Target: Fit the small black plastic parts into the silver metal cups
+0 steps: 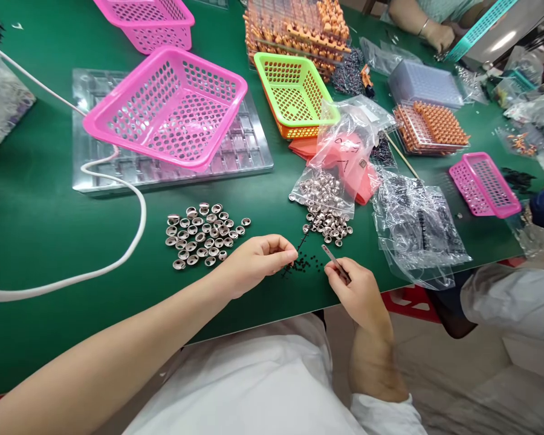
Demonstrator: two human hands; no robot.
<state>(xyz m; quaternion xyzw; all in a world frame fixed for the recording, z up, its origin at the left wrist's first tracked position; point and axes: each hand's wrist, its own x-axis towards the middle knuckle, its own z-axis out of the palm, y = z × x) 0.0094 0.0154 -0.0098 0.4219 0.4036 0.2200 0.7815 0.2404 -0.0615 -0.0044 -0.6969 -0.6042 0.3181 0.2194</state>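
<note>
My left hand [263, 258] is closed in a pinch on a thin black sprue strip [303, 241] with short side branches. Small black pieces [304, 263] lie scattered on the green table just beyond and beside its fingertips. My right hand [356, 289] grips a slim metal tool [332, 256], its tip pointing up and left toward the strip, not touching it. Left of my left hand, round silver cups [199, 232] are spread out, mostly with their hollow side up. More silver parts [329, 220] spill from a clear plastic bag [344, 151] beyond both hands.
A pink basket [172, 109] rests on a clear compartment tray [254, 145]. A green basket [294, 90], orange parts [294, 30] and plastic bags [417, 223] stand farther back. A white cable [140, 223] curves across the left. Another person's hand [439, 37] is at the upper right.
</note>
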